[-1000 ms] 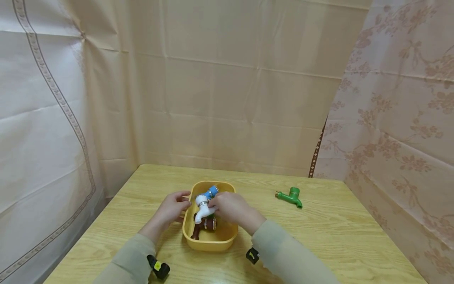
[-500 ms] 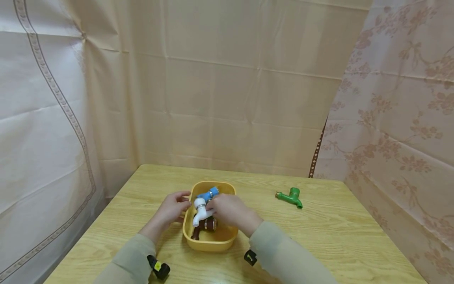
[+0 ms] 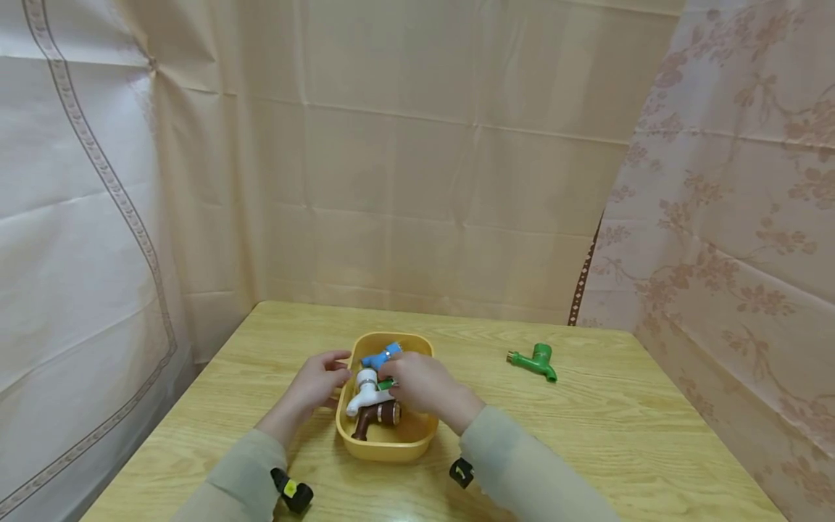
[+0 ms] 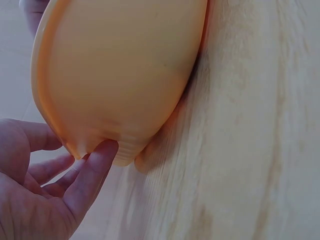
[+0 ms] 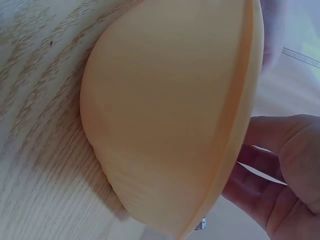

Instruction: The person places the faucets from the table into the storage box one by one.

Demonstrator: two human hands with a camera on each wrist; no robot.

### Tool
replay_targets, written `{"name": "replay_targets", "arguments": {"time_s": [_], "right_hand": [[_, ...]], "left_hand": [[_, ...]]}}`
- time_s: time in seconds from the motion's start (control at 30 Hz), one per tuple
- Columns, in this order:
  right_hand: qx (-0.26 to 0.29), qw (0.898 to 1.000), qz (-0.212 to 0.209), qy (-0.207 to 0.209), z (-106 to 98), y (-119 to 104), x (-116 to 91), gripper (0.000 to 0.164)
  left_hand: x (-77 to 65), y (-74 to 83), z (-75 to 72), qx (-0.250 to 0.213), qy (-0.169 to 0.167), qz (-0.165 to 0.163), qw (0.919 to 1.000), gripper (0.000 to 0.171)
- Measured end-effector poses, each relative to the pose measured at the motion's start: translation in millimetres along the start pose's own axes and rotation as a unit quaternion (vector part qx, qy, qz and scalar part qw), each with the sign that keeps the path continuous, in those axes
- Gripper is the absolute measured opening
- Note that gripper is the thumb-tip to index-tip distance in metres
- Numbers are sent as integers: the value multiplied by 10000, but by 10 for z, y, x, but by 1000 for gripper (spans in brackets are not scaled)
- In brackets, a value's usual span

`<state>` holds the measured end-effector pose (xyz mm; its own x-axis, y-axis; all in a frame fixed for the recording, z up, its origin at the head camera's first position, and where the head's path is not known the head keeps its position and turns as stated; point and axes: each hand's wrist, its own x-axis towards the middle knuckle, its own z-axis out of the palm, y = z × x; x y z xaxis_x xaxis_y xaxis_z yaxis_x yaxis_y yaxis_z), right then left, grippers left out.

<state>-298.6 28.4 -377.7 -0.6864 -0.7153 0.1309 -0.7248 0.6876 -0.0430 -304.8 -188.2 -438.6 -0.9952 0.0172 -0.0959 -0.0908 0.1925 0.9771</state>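
Note:
In the head view, a white plastic tap [image 3: 367, 395] lies among other taps in a yellow plastic tub [image 3: 386, 453]. My right hand [image 3: 420, 380] reaches over the tub's right side, fingers spread close by the white tap's inlet end. Part of a green tap [image 3: 386, 384] shows beneath these fingers. The blue tap [image 3: 381, 357] lies at the far end and the brown tap [image 3: 377, 417] nearer me. My left hand [image 3: 316, 380] holds the tub's left rim; the left wrist view has a digit [image 4: 92, 172] against the outer wall and others at the rim.
Another green tap [image 3: 535, 362] lies to the right on the wooden table [image 3: 587, 449]. Beige curtains [image 3: 424, 181] hang behind the table, with patterned cloth [image 3: 737, 203] at the right. Both wrists carry small black cameras.
The white tap has come down toward the lower left, from my right hand's grip onto the other taps. My right fingers have loosened from it. The left hand and tub stay put.

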Motion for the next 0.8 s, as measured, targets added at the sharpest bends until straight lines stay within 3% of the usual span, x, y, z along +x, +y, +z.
{"name": "replay_targets", "arguments": {"time_s": [0.2,0.6,0.8], "right_hand": [[213,9996,-6,160,-23,59,-36,24],[402,9949,-266,890,-137,285,-169,22],[485,9911,-89,1238,-204,417,-259,23]], "left_hand": [[7,-5,-5,8,2,16,10000,46],[1,-9,-3,20,37,-24,10000,46],[9,-1,2,-60,-3,-32,10000,47]]}}
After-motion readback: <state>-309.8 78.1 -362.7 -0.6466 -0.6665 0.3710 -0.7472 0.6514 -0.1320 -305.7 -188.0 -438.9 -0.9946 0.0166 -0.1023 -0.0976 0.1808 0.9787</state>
